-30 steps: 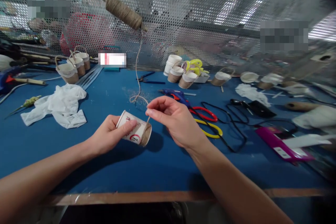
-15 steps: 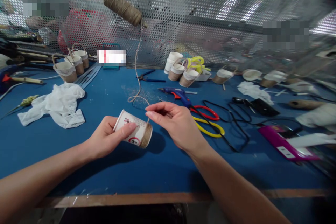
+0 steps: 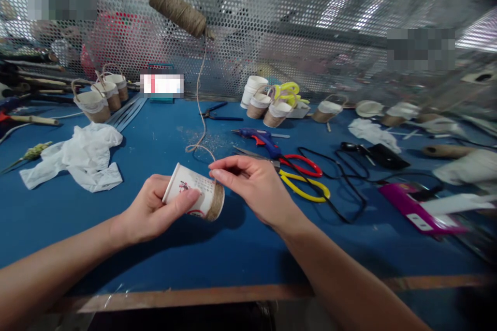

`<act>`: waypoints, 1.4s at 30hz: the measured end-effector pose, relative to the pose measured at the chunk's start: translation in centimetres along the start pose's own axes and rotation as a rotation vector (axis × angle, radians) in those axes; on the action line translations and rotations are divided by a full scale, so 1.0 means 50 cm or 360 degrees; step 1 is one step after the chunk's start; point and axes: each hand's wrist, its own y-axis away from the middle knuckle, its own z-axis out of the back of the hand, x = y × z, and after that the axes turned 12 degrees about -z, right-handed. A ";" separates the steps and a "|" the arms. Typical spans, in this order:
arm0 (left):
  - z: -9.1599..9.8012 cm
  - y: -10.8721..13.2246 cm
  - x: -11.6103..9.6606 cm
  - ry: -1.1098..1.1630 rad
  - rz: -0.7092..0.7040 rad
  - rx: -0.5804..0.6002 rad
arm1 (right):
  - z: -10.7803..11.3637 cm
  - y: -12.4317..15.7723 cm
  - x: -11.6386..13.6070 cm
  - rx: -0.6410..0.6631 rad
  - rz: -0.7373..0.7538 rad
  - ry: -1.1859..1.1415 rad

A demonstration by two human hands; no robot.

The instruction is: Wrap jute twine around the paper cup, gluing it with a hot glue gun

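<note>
The left hand (image 3: 149, 209) grasped a paper cup (image 3: 196, 183) tilted above the blue table (image 3: 155, 258), twine (image 3: 215, 205) banding its base; the right hand (image 3: 259, 189) pinched the twine in its fingertips. Scissors (image 3: 276, 164) lay partly behind that hand, a hot-glue gun (image 3: 268, 145) and pliers (image 3: 229, 118) beyond.

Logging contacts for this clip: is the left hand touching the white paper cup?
Touching. The head view shows it: the left hand grips the white paper cup, its thumb lying across the printed side.
</note>
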 end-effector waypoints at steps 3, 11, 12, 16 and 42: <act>0.000 0.001 0.000 -0.0024 -0.0071 0.0005 | 0.000 0.000 -0.002 0.0030 -0.0009 0.0006; 0.002 0.004 -0.007 -0.0099 -0.0098 0.0001 | -0.001 0.001 0.000 0.0087 -0.0033 0.0025; 0.002 0.005 -0.008 -0.0110 -0.0045 0.0003 | -0.001 0.000 -0.001 0.0110 -0.0034 0.0038; -0.001 0.004 -0.007 0.0046 0.0345 -0.0143 | 0.003 -0.009 -0.013 0.0189 0.0022 0.0154; -0.020 -0.001 0.014 0.0117 0.0602 -0.0480 | -0.026 0.019 -0.011 0.0044 0.0085 0.0324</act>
